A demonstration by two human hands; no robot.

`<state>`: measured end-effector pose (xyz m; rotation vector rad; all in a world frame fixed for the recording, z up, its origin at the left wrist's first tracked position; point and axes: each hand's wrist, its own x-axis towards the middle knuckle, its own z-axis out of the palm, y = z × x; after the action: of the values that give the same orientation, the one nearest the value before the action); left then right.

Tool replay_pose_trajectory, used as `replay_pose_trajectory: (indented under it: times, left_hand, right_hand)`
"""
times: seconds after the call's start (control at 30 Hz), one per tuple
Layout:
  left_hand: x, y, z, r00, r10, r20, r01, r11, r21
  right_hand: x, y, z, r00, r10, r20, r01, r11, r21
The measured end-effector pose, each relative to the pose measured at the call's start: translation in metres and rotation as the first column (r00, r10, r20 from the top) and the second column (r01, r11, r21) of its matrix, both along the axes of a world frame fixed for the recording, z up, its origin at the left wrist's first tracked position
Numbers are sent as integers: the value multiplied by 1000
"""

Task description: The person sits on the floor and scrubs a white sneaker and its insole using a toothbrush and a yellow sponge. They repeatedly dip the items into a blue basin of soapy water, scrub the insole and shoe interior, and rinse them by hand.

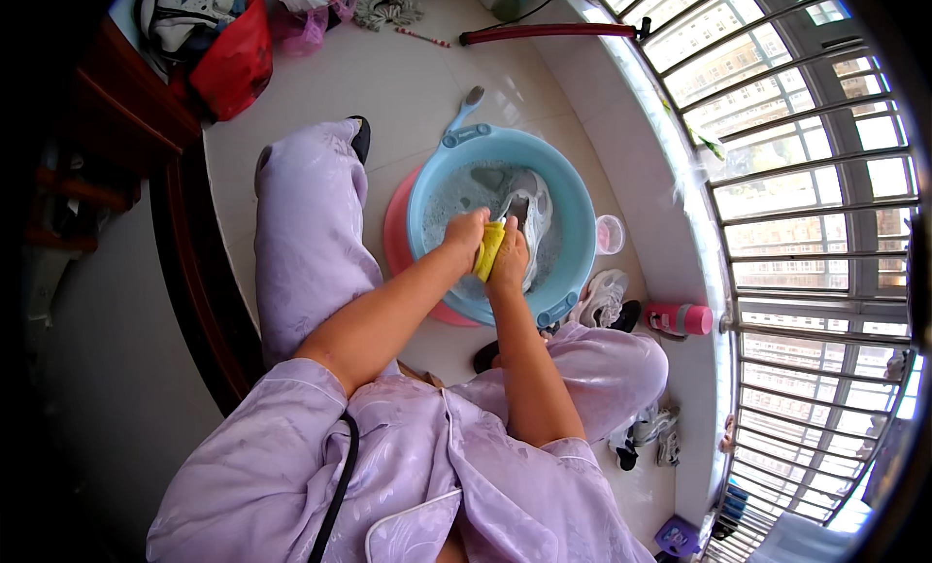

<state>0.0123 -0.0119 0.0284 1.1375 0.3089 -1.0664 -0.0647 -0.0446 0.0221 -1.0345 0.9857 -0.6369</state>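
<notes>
A light-blue plastic basin (575, 192) stands on the floor between my knees, with sudsy water (459, 192) inside. My left hand (464, 239) and my right hand (510, 259) meet over it, both gripping a folded yellow piece (489, 251); whether it is cloth or sponge I cannot tell. Just beyond my right hand a white and grey sneaker (537, 206) lies in the water, its near part partly hidden by that hand. Another dark grey-green shape (489, 176) shows under the suds, too unclear to name.
A pink plastic rim (399, 221) shows under the basin. Beyond it lies a blue-handled brush (466, 108). To the right are a clear plastic cup (610, 235), white sneakers (603, 297), a pink bottle (678, 319) and a barred window (786, 221). A red bag (233, 68) stands far left.
</notes>
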Motion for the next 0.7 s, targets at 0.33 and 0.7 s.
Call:
replay_pose_trajectory:
  times: [0.33,0.7]
  left_hand:
    - [93,-30,-29,89,-763,641,308,633,710]
    - [79,-27,-33,-406,-880,245,296,127,947]
  right_hand:
    - [17,31,-50,760,82,-645,-241,957,-162]
    - [11,26,-48,266,286,-921,-719,695,8]
